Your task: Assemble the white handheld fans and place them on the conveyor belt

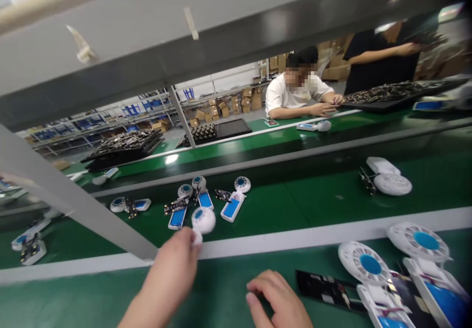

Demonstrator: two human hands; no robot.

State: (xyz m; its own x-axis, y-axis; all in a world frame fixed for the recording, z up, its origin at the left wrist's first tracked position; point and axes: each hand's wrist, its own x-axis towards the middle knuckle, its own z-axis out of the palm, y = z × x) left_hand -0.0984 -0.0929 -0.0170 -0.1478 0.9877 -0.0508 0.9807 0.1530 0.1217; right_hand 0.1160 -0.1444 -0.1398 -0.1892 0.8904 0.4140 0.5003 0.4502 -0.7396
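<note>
My left hand [177,259] reaches to the edge of the conveyor belt, fingers closed on the handle end of a white handheld fan [203,221] with a round head. The rest of its handle is hidden by my fingers. My right hand [278,296] is low over the green bench, fingers curved and apart, with nothing seen in it. To its right lie two opened fans, a nearer one [363,264] and a farther one [418,242], with blue blocks in their handles. A dark circuit strip [326,288] extends from the nearer fan towards my right hand.
Several opened fans with dangling circuit boards lie on the green belt [287,205], one fan [393,183] at right. A grey post [84,195] stands at left beneath an overhead shelf [221,38]. Across the line sits a person in a white shirt [276,97]; another person stands behind.
</note>
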